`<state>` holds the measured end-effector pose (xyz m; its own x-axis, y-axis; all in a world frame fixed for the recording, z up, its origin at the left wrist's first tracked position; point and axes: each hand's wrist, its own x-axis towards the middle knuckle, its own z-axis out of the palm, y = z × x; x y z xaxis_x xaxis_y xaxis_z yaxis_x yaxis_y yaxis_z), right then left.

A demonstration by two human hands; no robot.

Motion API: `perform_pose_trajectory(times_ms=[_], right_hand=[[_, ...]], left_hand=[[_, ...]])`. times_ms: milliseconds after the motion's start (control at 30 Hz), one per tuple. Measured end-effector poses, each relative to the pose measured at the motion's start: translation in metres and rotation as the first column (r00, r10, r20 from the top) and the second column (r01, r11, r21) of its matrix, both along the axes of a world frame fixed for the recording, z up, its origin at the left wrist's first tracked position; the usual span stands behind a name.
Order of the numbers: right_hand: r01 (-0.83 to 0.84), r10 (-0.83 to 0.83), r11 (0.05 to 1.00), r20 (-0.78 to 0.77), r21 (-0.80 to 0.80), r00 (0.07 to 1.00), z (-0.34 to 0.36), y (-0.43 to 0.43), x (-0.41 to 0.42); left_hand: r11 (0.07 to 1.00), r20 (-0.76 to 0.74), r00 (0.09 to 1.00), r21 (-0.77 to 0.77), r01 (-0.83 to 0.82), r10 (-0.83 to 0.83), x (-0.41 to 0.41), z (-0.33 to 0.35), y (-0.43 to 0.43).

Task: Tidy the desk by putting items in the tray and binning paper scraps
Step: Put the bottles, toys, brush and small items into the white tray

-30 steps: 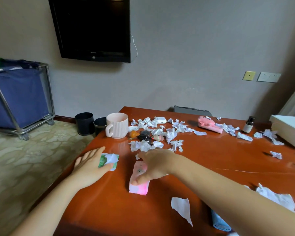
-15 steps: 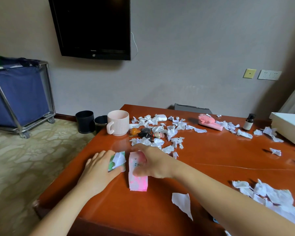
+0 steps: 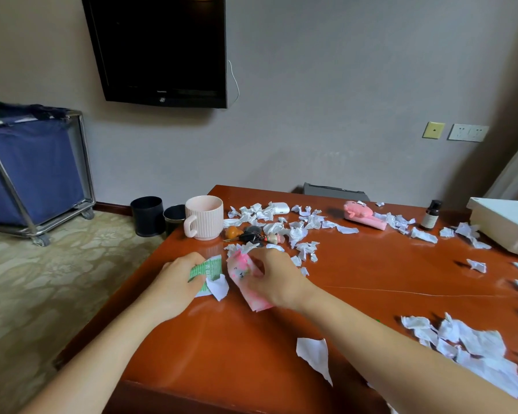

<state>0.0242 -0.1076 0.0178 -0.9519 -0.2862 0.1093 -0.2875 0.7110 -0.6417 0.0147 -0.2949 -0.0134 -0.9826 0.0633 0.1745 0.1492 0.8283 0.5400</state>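
Paper scraps [image 3: 296, 234] lie spread over the desk [image 3: 371, 273]. The thickest group is just to the right of the pink ribbed mug [image 3: 205, 218]. Another pile [image 3: 467, 345] lies far to the right of the mug and much nearer to the person. One large torn scrap [image 3: 314, 357] lies alone, nearer than the mug, close to the front edge of the desk.

Both hands are on the near side of the mug. The left hand [image 3: 174, 282] is almost straight before the mug. Its fingers are curled round a green-and-white packet [image 3: 207, 270], and a small white scrap [image 3: 219, 288] sticks out at the lower right corner of this packet, touching it. The right hand [image 3: 274, 279] is just beside it, to the right, and grasps a pink packet [image 3: 241, 271] with bent fingers. This packet is tilted, and I cannot tell whether its lower end touches the desk. The two packets are almost touching.

Close to the mug, on its right, lies a bunch of keys [image 3: 251, 236] with an orange charm [image 3: 232, 232]. Further right of the mug are a pink plush toy [image 3: 361, 215], a small dark bottle [image 3: 430, 215] and, at the far right edge of the desk, the white tray [image 3: 506, 225]. On the floor to the left of the mug stand two black bins [image 3: 148, 216].
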Motion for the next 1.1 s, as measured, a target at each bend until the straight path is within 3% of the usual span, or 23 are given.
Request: perform_pose_trajectory(times_ms=[133,400,567,867,1100], right_hand=[[0.046,-0.044,0.998,-0.06,0.035,0.997,0.009,0.018,-0.001],[0.125,-0.115,0.991,-0.198,0.039,0.973,0.054,0.09,0.013],[0.26,-0.256,0.965,-0.242,-0.013,0.936,0.08,0.157,0.027],[0.508,-0.498,0.861,-0.248,-0.026,0.831,0.108,0.297,0.064],[0.647,-0.615,0.762,-0.275,0.037,0.739,0.115,0.397,0.077]], left_hand=[[0.999,-0.052,0.998,-0.003,-0.033,0.033,0.002,0.023,0.018],[0.981,-0.135,0.983,0.132,0.145,-0.127,0.005,0.066,0.082],[0.943,-0.103,0.965,0.211,0.259,-0.242,0.011,0.086,0.15],[0.803,-0.088,0.88,0.376,0.463,-0.466,0.004,0.107,0.294],[0.709,-0.056,0.781,0.383,0.592,-0.622,-0.003,0.122,0.406]])
